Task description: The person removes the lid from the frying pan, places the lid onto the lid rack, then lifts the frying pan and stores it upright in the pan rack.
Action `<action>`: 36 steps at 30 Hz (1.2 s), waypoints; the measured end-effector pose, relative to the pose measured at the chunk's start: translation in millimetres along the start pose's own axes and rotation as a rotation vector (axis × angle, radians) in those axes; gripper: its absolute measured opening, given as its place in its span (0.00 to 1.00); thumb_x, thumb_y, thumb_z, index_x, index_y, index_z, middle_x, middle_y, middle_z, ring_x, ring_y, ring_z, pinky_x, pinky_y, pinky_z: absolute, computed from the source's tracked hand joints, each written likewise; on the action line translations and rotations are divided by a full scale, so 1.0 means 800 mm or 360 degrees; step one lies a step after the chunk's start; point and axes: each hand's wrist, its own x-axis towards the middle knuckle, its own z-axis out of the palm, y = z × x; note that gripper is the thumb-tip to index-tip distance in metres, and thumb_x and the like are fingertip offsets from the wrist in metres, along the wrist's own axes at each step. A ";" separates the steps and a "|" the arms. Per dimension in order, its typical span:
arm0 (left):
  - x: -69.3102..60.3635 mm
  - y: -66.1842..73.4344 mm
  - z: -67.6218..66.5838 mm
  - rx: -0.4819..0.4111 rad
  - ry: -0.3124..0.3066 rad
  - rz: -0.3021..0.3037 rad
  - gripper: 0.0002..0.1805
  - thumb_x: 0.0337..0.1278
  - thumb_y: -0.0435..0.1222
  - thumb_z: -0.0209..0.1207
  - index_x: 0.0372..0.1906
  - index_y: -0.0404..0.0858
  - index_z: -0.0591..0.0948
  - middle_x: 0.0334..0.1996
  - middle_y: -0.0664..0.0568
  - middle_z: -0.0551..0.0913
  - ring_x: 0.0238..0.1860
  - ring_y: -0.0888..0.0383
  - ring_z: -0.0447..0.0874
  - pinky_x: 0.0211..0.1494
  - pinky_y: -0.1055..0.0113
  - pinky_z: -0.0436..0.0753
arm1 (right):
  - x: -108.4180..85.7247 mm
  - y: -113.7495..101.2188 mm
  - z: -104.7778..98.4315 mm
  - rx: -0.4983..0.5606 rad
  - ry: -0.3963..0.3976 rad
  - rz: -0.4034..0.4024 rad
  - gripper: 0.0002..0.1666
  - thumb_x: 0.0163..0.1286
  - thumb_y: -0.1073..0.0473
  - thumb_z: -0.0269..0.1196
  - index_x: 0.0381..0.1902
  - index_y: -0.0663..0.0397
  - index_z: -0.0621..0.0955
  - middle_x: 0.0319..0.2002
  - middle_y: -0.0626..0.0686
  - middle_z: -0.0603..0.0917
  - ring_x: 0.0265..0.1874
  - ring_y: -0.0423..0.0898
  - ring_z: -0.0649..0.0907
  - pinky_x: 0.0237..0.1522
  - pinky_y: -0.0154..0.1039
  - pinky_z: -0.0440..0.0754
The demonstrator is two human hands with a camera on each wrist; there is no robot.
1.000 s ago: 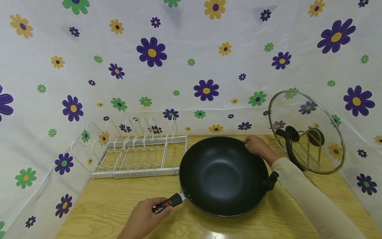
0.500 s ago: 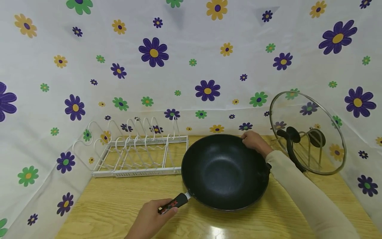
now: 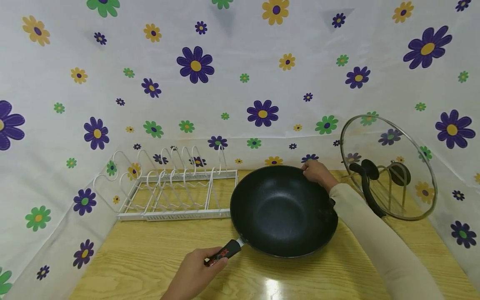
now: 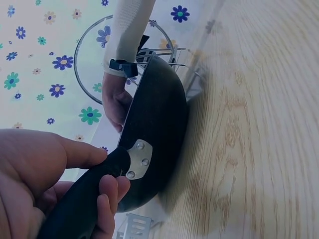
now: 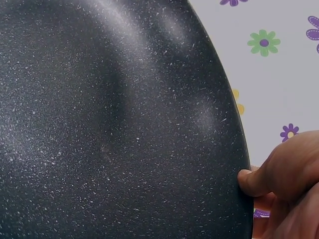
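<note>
left hand (image 3: 196, 267) is clamped round the handle (image 3: 225, 252) of the wok (image 3: 283, 212), and the right hand (image 3: 318, 173) pinches the far rim, thumb on the inner face; the wok itself is tilted toward the camera above or on the table (image 3: 142, 246), and whether its base touches i cannot tell. to carry this tilt well, i'd shift both grips together so the wok doesn't twist, press that thumb firmly since the edge is thin, and leave room for the rack (image 3: 176, 215) at its left and the glass lid (image 3: 382, 154) at its right. counted: two hands, one wok, one rack, one lid, one wooden table, and three rivets (image 4: 145, 162) on the handle's metal bracket (image 4: 141, 153).
</note>
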 end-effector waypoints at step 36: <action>0.008 0.012 0.009 -0.0271 -0.0113 -0.0065 0.31 0.68 0.45 0.65 0.65 0.28 0.78 0.35 0.51 0.86 0.30 0.57 0.81 0.28 0.67 0.78 | 0.028 -0.016 0.004 -0.0165 0.0199 -0.0004 0.19 0.76 0.64 0.54 0.58 0.70 0.81 0.58 0.67 0.82 0.57 0.63 0.80 0.63 0.56 0.75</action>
